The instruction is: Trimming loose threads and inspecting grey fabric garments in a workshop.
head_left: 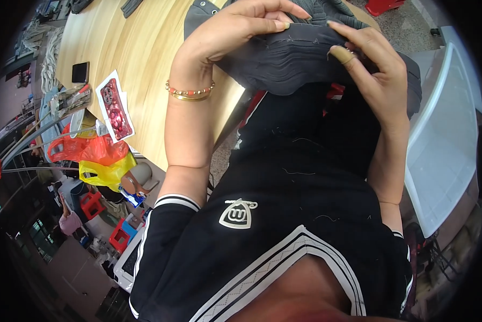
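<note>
A dark grey cloth garment (294,61) with gathered folds lies over my lap and the table's edge. Loose thread ends show along its seam, and metal eyelets are visible at its far left. My left hand (235,27) pinches the top edge of the cloth between thumb and fingers. On the right side, my right hand (378,67) holds the same edge with its fingertips, its thumb bent against the cloth and wrapped in a tan cover. Part of the garment beyond my fingers is hidden.
A pale wooden table (141,59) extends ahead and left, carrying a dark phone (80,73) and a printed card (115,110). Red bags (99,150) and a yellow bag (109,173) hang beside it. A whitish plastic tub (445,145) stands at my right. Another person (70,222) is far left.
</note>
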Demonstrator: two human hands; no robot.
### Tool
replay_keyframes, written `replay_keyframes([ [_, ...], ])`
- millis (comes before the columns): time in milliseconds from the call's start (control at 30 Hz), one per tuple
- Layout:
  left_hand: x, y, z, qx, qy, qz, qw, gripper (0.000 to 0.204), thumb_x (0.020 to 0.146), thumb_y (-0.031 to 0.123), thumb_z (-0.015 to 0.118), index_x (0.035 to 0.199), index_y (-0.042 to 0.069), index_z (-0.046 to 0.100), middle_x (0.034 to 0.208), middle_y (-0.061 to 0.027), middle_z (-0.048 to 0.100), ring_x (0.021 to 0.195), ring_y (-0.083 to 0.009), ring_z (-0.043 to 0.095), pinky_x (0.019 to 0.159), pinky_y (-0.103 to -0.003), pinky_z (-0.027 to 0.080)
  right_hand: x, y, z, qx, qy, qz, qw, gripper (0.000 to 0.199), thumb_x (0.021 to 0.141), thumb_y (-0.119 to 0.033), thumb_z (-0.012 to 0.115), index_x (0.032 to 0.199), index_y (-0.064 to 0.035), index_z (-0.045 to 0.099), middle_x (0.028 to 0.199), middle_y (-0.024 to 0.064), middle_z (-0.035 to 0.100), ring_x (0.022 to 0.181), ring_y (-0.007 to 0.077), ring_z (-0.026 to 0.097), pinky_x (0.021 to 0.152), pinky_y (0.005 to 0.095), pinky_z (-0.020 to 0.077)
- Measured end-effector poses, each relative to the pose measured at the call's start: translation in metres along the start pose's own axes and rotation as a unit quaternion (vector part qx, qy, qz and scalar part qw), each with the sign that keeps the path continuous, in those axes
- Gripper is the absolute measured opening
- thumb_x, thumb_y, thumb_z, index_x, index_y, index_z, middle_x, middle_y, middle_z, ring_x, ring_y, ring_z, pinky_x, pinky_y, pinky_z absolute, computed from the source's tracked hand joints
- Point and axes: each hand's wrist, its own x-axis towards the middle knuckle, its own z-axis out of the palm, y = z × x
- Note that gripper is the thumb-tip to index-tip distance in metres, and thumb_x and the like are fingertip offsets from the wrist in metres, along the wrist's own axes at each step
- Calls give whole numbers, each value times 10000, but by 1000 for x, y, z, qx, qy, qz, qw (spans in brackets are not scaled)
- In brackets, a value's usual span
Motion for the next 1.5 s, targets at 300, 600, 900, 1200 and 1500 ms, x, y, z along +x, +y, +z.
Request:
replay_keyframes([
  [300, 2, 10, 19, -194, 146, -113, 963, 347, 995, 27, 567, 1335, -29, 529, 1013, -18, 656, 910, -73, 611, 821, -201, 495, -10, -14, 17, -8, 19, 0, 1000, 415, 816, -82, 789, 1223, -138, 727, 825, 38, 609, 680, 149, 583, 609, 273, 476],
  [600, 7, 13, 26, -152, 163, -120, 967, 359, 984, 25, 586, 1336, -23, 533, 964, 19, 619, 849, -40, 571, 761, -169, 464, -15, -12, 21, -63, 43, 10, 997, 383, 837, -107, 768, 1212, -181, 735, 838, 17, 628, 680, 144, 617, 606, 275, 504],
  [900, 16, 2, 25, -112, 38, 133, 984, 347, 982, 13, 585, 1324, -24, 539, 965, 13, 628, 825, -41, 572, 742, -163, 465, -19, -15, 18, -88, 29, 27, 995, 352, 855, -150, 762, 1204, -184, 735, 840, 3, 629, 674, 144, 619, 604, 269, 508],
  [1200, 11, 9, 30, -139, 176, -132, 966, 350, 978, 12, 581, 1324, -18, 540, 956, 25, 615, 818, -26, 551, 715, -152, 436, -20, -13, 18, -102, 28, 25, 994, 326, 869, -155, 758, 1194, -171, 740, 842, 1, 640, 676, 147, 630, 592, 258, 510],
  [1500, 12, 14, 35, -151, 185, -129, 962, 350, 976, 13, 586, 1321, -12, 541, 953, 26, 620, 796, -15, 540, 685, -139, 413, -21, -13, 17, -103, 30, 27, 994, 321, 865, -155, 761, 1185, -170, 744, 840, 3, 640, 678, 151, 633, 588, 264, 510],
])
